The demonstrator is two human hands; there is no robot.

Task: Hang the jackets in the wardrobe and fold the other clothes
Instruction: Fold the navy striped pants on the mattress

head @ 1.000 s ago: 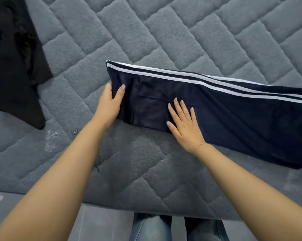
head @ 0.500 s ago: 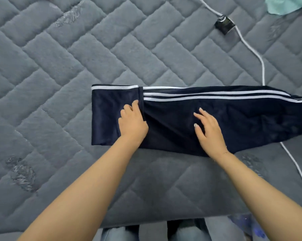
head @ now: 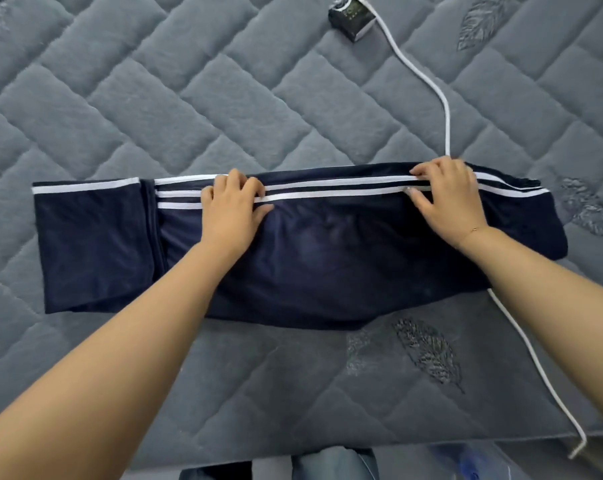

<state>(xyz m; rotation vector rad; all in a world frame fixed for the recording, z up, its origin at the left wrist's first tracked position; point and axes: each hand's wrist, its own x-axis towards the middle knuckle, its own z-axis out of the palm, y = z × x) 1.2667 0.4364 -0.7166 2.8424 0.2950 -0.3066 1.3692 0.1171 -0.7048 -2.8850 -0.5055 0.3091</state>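
Observation:
Navy track pants (head: pixel 328 258) with white side stripes lie stretched left to right across the grey quilted mattress (head: pixel 154 98). Their left end is folded over into a flap (head: pixel 88 237). My left hand (head: pixel 234 209) sits on the striped far edge near the middle, fingers curled over that edge and thumb on the cloth. My right hand (head: pixel 445 199) pinches the same striped edge further right, close to the pants' right end. Both forearms cross the dark fabric.
A white cable (head: pixel 445 109) runs from a small black adapter (head: pixel 350 17) at the back, passes under the pants' right end and reaches the mattress's front edge (head: pixel 328 445). My legs in jeans (head: pixel 331 465) stand against that edge.
Both hands have moved from the middle of the fabric up to the far striped edge and spread apart. The right hand went from lying flat to pinching the edge.

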